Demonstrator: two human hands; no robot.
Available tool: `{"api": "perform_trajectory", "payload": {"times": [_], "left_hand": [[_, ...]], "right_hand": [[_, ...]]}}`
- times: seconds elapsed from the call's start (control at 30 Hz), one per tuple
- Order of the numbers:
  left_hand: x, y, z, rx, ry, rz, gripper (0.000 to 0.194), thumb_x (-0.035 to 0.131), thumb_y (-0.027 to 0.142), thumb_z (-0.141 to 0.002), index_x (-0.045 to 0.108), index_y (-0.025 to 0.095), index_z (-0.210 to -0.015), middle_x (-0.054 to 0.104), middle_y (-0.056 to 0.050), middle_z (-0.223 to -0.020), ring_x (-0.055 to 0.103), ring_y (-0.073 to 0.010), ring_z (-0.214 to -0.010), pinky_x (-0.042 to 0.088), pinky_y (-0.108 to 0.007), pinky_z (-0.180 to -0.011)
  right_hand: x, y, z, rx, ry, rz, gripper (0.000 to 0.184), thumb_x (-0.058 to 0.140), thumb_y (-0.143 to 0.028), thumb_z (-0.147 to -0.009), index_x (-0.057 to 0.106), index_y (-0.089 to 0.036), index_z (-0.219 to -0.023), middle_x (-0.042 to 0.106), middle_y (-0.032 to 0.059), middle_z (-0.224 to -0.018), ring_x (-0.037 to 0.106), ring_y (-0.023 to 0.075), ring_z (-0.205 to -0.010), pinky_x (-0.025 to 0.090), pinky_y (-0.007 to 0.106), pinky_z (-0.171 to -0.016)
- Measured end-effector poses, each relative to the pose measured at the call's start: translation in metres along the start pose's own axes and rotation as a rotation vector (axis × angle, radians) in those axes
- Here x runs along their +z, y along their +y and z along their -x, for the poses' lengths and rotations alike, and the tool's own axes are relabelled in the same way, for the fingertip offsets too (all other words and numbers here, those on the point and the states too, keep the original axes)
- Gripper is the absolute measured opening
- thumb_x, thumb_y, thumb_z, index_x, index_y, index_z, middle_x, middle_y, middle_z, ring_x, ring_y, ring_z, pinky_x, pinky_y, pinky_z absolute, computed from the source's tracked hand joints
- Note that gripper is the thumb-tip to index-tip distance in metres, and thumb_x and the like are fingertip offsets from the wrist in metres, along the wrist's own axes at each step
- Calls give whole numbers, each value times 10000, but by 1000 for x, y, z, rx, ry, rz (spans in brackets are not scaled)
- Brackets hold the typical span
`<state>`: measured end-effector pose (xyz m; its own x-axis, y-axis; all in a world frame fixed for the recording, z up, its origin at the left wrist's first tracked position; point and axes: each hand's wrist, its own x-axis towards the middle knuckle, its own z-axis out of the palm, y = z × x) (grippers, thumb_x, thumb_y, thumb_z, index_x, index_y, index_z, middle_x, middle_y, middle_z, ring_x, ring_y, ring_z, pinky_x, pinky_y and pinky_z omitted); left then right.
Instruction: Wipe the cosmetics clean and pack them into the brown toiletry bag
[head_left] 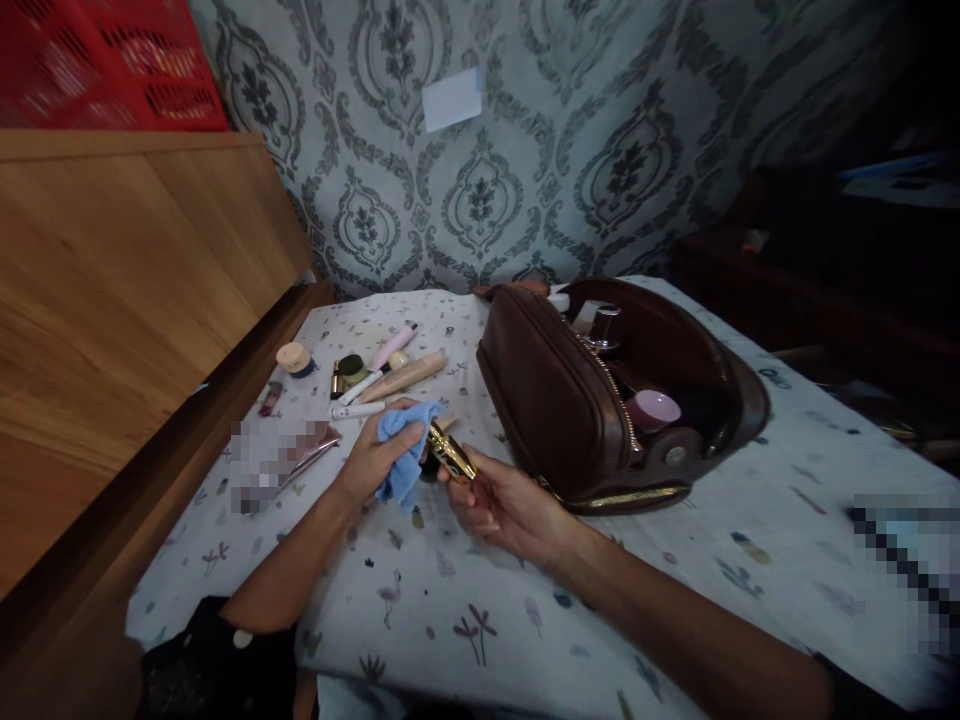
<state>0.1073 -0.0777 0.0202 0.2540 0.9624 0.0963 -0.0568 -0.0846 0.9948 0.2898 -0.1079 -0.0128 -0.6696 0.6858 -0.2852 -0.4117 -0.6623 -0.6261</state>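
Note:
My left hand (373, 452) is closed around a crumpled blue cloth (406, 468), which touches the upper end of a shiny gold mascara tube (454, 458). My right hand (504, 503) grips the lower end of that tube between thumb and fingers. A dark round item behind the tube is mostly hidden. Just beyond my left hand lie a beige tube (403, 377), white pens (360, 409), a pink tube (393, 346) and a small dark-lidded jar (351, 369). To the right stands an open brown leather toiletry bag (547, 400), holding a pink cup-like item (654, 409) and a glossy-capped bottle (604, 328).
A patterned white cloth (420, 620) covers the table. At its left are a beige-and-navy jar (295, 359) and a partly blurred pouch (289, 462). A wooden panel (135, 270) rises on the left, with a red basket (105, 65) on top. Patterned wallpaper (480, 190) closes the back.

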Motion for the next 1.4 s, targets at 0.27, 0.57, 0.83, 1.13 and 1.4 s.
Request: {"api": "perform_trajectory", "payload": {"times": [0.27,0.57,0.83,1.13,1.4], "left_hand": [[-2,-9,-4,7,221,-93,520,792,644,-663,595,163,-665,515,54,-581,446,-74,-536,398,-192,-516],[14,-3,9,-115,-109,-89,478,763,586,-746,719,191,-1013,707,-57,-891,662,-213,-866,542,-288,-792],[11,-4,12,14,-54,-232,340,711,515,-822,699,194,-933,666,-32,-828,619,-180,-784,519,-271,-754],[24,-2,24,173,94,-411,386,670,511,-854,516,220,-651,472,34,-556,441,-121,-516,402,-224,-508],[25,6,28,512,232,-720,324,543,382,-930,517,214,-654,505,42,-495,468,-123,-405,388,-235,-433]], "right_hand": [[8,11,-1,-315,123,268,432,862,-535,-656,666,-182,-810,590,-26,-728,535,104,-646,379,206,-546],[3,7,-6,-403,186,125,437,927,-466,-564,717,-181,-820,668,-7,-804,578,114,-691,471,241,-646],[3,5,-4,-386,240,155,520,877,-556,-613,554,-195,-803,677,-16,-751,663,128,-647,515,222,-555],[8,8,-2,-509,101,296,485,868,-545,-617,596,-210,-837,584,-49,-744,584,102,-640,478,195,-508],[19,12,5,-633,142,392,430,853,-526,-670,685,-174,-850,583,-23,-763,517,106,-671,446,221,-576]]}}
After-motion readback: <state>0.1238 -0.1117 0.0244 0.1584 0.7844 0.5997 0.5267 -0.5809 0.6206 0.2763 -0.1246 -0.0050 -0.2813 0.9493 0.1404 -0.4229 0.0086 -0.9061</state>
